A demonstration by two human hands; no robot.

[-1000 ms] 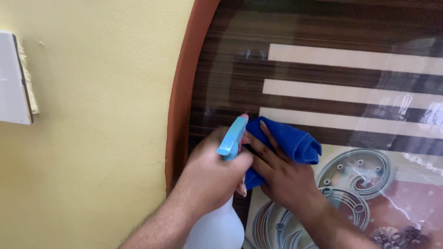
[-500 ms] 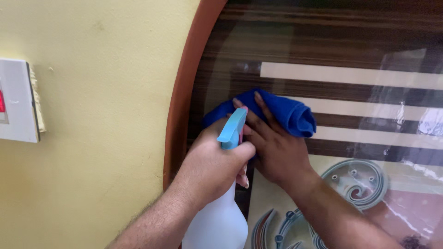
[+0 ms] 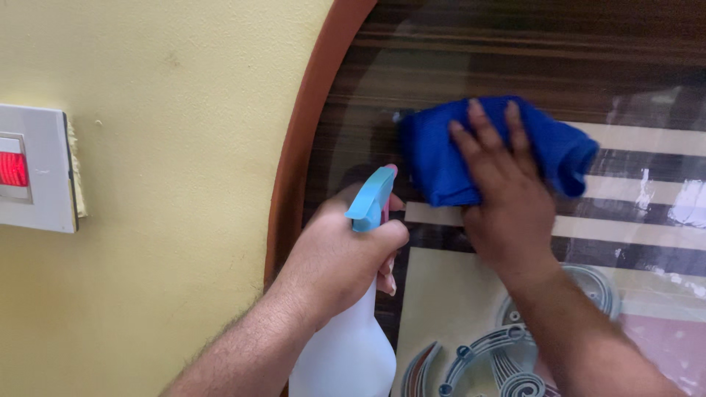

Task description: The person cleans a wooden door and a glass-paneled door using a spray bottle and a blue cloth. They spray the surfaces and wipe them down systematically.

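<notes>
While our right hand (image 3: 507, 195) lies flat with its fingers spread over the folded blue microfibre cloth (image 3: 441, 158), it presses that cloth against the glossy panel (image 3: 456, 66); it is not a closed grasp, just the palm and fingers pinning the fabric to the surface. Thick and soft-looking, the cloth is a deep even blue, with a rolled fold showing at the end beyond our little finger and a squared corner out past the thumb side. It sits on the dark wood-grain part of the panel, its lower edge touching the upper cream stripe (image 3: 647, 140).

Our left hand (image 3: 342, 254) is wrapped closed around the neck of a spray bottle (image 3: 346, 356), just beside and below the right hand. Above that fist rises the light blue trigger head (image 3: 370, 200), tipped with a small pink nozzle; below it the translucent white body widens out.

Under both hands the panel is shiny, showing reflections and a few streaks, with brown grain above, cream bands across it, and below our wrists a cream field carrying grey-blue scrollwork (image 3: 507, 353). An orange-brown curved border (image 3: 309, 125) frames it on the bottle side. Beyond that border runs a pale yellow wall (image 3: 162, 242), where we see a white switch plate (image 3: 37, 169) with a red lit rocker.
</notes>
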